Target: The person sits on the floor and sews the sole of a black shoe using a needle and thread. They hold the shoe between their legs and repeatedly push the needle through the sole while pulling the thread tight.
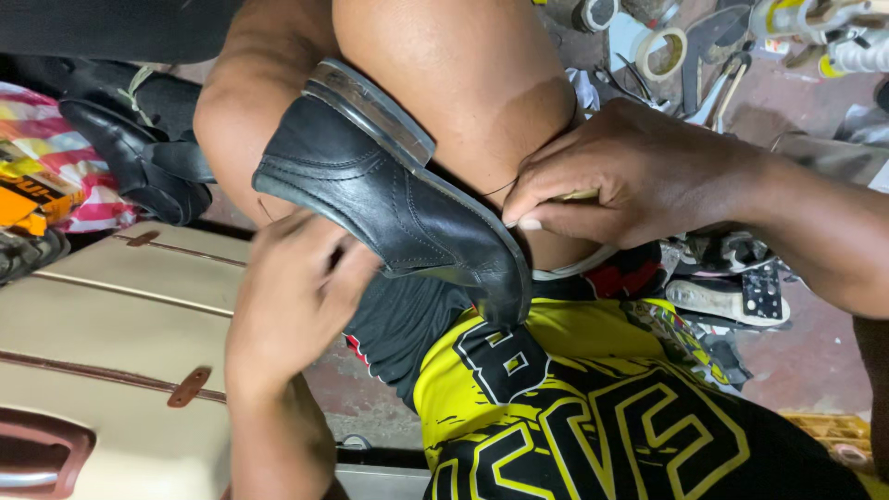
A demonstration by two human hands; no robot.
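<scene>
A black leather shoe (398, 204) is wedged sole-up between my bare knees, heel at the upper left and toe pointing down toward my yellow-and-black shirt (593, 417). My left hand (296, 296) is blurred; its curled fingers grip the shoe's side by the opening. My right hand (630, 176) presses against the sole's edge near the toe, pinched shut on a small tool with a pale handle (572, 195). A thin thread (498, 190) runs from those fingers along the sole edge.
A second black shoe (139, 157) lies at the left beside colourful bags (46, 176). A beige suitcase (102, 324) fills the lower left. Tape rolls (662, 51), tools and bottles clutter the floor at the upper right. Worn soles (732, 296) lie at the right.
</scene>
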